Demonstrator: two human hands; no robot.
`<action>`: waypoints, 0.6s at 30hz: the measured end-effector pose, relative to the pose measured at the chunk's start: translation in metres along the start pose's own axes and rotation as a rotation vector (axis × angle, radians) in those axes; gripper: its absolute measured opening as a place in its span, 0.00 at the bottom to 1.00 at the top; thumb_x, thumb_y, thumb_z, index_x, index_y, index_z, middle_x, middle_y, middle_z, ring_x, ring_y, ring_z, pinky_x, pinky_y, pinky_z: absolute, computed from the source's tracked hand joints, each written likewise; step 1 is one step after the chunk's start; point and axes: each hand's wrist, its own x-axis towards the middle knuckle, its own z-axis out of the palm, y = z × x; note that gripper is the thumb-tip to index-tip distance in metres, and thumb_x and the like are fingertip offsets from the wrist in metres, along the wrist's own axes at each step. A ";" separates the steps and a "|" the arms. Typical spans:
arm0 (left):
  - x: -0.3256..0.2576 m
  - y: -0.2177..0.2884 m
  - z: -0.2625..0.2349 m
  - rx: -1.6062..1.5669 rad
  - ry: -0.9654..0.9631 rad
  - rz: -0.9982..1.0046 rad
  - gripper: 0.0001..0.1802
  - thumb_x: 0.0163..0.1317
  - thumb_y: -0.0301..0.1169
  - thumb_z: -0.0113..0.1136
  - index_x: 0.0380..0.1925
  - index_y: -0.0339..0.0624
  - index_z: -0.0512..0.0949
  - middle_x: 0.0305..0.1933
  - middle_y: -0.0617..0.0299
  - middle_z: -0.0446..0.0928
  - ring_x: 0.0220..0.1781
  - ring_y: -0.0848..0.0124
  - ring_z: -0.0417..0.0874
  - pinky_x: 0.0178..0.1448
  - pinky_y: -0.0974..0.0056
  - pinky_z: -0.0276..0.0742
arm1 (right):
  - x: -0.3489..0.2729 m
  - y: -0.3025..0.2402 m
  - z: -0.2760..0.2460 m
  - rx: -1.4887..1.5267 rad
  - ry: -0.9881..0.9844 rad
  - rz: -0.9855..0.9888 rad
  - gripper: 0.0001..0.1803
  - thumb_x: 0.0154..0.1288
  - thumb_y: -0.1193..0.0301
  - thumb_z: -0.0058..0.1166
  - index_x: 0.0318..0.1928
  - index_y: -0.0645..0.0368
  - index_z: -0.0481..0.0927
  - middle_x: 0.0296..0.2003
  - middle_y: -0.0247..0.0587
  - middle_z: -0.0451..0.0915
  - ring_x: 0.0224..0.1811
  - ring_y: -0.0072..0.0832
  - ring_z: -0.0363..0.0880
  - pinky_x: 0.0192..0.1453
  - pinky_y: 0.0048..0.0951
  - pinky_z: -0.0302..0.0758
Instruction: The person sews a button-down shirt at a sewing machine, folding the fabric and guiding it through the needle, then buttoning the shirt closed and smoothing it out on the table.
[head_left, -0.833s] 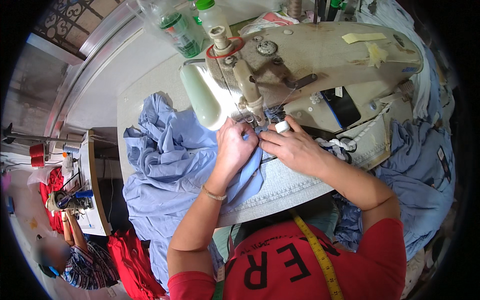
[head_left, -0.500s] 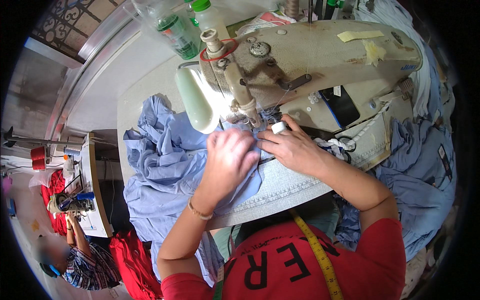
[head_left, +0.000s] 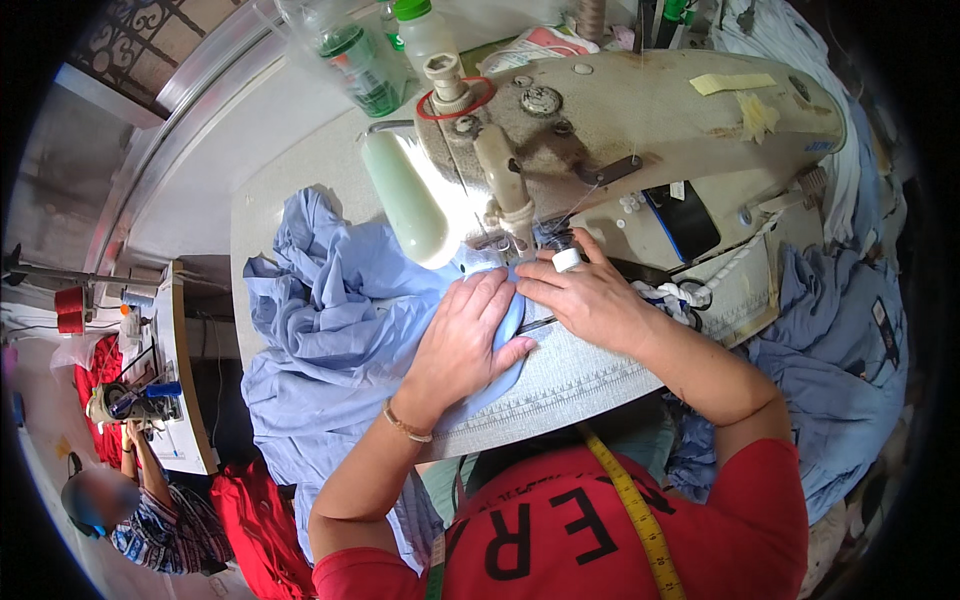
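Blue cloth (head_left: 340,320) pinned flat under spread fingers (head_left: 490,300) of the left hand (head_left: 460,345), right hand (head_left: 590,300) touching it from the other side, fingertips pressed together on the fabric edge just in front of the needle. Lies mostly to the left of both hands, bunched and wrinkled across the table (head_left: 300,170), long way running left to right, left hand nearer its bulk. Beige sewing machine (head_left: 640,130) directly behind, 2 bottles (head_left: 385,50) beyond.
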 end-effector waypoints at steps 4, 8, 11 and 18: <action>0.002 -0.004 0.003 -0.018 0.024 -0.007 0.35 0.56 0.48 0.62 0.53 0.27 0.70 0.58 0.42 0.69 0.60 0.47 0.69 0.64 0.52 0.66 | 0.003 0.002 0.000 -0.006 0.010 0.013 0.17 0.62 0.73 0.45 0.50 0.55 0.80 0.48 0.36 0.81 0.54 0.34 0.73 0.72 0.52 0.48; 0.005 -0.006 0.002 -0.033 0.031 -0.009 0.35 0.56 0.47 0.63 0.53 0.26 0.70 0.58 0.41 0.69 0.60 0.46 0.69 0.64 0.52 0.67 | 0.006 0.003 0.001 -0.020 0.003 0.030 0.18 0.61 0.74 0.46 0.50 0.55 0.80 0.46 0.36 0.82 0.53 0.35 0.74 0.72 0.51 0.48; 0.007 -0.006 0.002 -0.048 0.034 -0.021 0.36 0.55 0.47 0.63 0.53 0.26 0.69 0.58 0.41 0.69 0.60 0.46 0.69 0.64 0.52 0.67 | 0.007 0.003 0.001 -0.023 0.008 0.037 0.18 0.60 0.75 0.47 0.50 0.55 0.80 0.45 0.37 0.82 0.52 0.34 0.74 0.72 0.51 0.48; 0.009 -0.007 0.005 -0.021 0.046 -0.029 0.36 0.55 0.47 0.64 0.53 0.26 0.69 0.58 0.40 0.69 0.60 0.46 0.69 0.64 0.52 0.67 | 0.009 0.004 0.002 -0.008 0.042 0.040 0.18 0.59 0.76 0.48 0.50 0.55 0.80 0.45 0.38 0.82 0.51 0.32 0.74 0.72 0.50 0.48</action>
